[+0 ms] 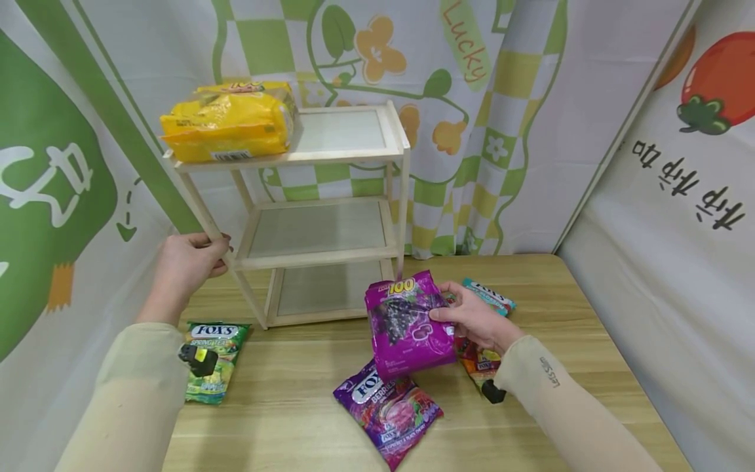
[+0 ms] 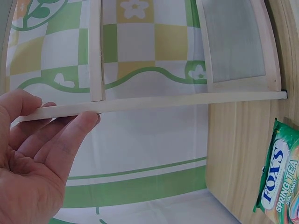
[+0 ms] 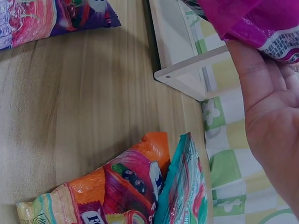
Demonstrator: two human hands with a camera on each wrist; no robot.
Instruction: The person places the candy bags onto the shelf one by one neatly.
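My right hand [image 1: 474, 316] grips a purple candy bag [image 1: 407, 328] marked "100", tilted in the air in front of the shelf's right front post. Around the left front post of the white three-tier shelf [image 1: 312, 259], my left hand [image 1: 191, 262] curls its fingers and thumb; the left wrist view shows that hand [image 2: 42, 149] pinching the thin post [image 2: 154, 102]. A yellow candy bag [image 1: 230, 124] sits on the top tier at the left. Below the held bag, a dark purple Fox's Berries bag [image 1: 389, 413] lies on the table.
A green Fox's Spring Tea bag [image 1: 221, 354] lies at the table's left. Behind my right hand are an orange candy bag [image 3: 107, 182] and a teal candy bag [image 3: 184, 186]. Patterned curtains [image 1: 436, 131] surround the wooden table [image 1: 283, 419].
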